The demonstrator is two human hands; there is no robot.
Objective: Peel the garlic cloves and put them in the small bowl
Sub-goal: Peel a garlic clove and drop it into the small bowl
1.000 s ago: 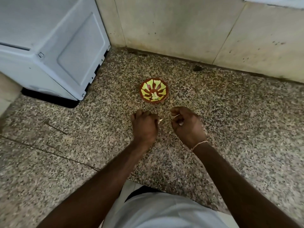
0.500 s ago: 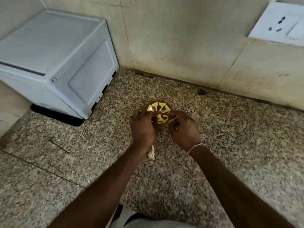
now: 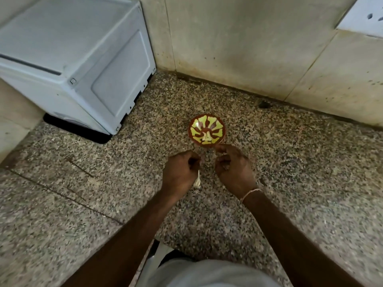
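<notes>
1. Left hand (image 3: 179, 172): near side of the small bowl (image 3: 206, 129), a little left, fingers curled, pinching a pale strip of garlic skin (image 3: 197, 181) that hangs down from it.
2. Right hand (image 3: 233, 168): just on the near side of the small bowl, fingers curled inward, fingertips close to its rim; held contents too small to tell.
3. Small bowl: red with yellow pattern, on speckled stone counter (image 3: 290, 162), pale peeled cloves (image 3: 207, 138) inside.
4. White appliance (image 3: 78, 59): well left of the bowl.
5. Tiled wall (image 3: 238, 42): behind the bowl.
</notes>
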